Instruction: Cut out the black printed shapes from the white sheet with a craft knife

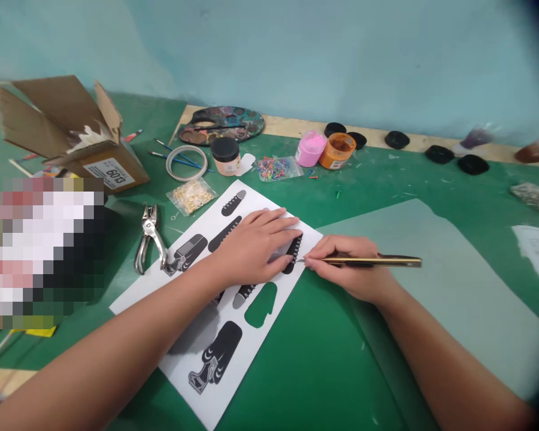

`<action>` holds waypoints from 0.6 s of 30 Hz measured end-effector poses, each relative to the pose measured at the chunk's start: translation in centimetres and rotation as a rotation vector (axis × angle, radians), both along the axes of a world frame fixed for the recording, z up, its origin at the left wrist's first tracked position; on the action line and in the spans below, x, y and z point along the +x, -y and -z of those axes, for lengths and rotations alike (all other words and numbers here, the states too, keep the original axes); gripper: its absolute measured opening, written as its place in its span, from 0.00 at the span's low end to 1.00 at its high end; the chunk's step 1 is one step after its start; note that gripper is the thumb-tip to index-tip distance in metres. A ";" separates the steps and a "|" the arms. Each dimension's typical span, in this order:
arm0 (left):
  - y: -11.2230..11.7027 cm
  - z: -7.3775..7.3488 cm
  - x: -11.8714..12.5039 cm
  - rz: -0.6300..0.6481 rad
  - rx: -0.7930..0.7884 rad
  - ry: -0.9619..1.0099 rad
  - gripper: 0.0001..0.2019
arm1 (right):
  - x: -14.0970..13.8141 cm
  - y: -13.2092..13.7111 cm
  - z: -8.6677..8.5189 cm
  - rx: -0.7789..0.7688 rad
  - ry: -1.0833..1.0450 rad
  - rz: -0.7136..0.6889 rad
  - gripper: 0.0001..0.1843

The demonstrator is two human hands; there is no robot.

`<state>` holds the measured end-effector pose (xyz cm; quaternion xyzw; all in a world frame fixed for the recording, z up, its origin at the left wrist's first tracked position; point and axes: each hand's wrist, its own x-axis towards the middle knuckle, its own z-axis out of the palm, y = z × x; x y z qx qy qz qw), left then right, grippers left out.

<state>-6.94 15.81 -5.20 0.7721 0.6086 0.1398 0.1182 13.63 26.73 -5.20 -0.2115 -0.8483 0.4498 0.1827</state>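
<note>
A white printed sheet [193,359] with black shapes lies on the green cutting mat [332,359]; one shape is cut out, leaving a green hole. My left hand [251,245] lies flat on the sheet, fingers stretched out, pressing it down. My right hand [354,266] is closed round a slim gold and black craft knife [377,260], held like a pen. Its tip touches a black shape [295,251] at the sheet's right edge, just beside my left fingertips.
A metal hole punch [149,236] lies left of the sheet. Behind stand an open cardboard box [72,134], a paint palette [222,124], a ring of cord [187,161], brushes, a black-lidded jar [225,155], bags of small parts, pink and orange paint pots [326,149], and black lids.
</note>
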 end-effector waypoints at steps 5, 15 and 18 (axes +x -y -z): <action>0.0 0.1 0.0 -0.003 0.003 0.003 0.23 | 0.0 -0.1 0.1 -0.028 0.001 -0.009 0.02; 0.0 0.2 0.0 -0.001 0.022 0.002 0.22 | 0.2 -0.1 0.1 -0.045 0.008 -0.004 0.02; 0.0 0.2 0.0 0.000 0.027 0.009 0.22 | 0.1 -0.1 0.2 -0.037 0.007 -0.015 0.02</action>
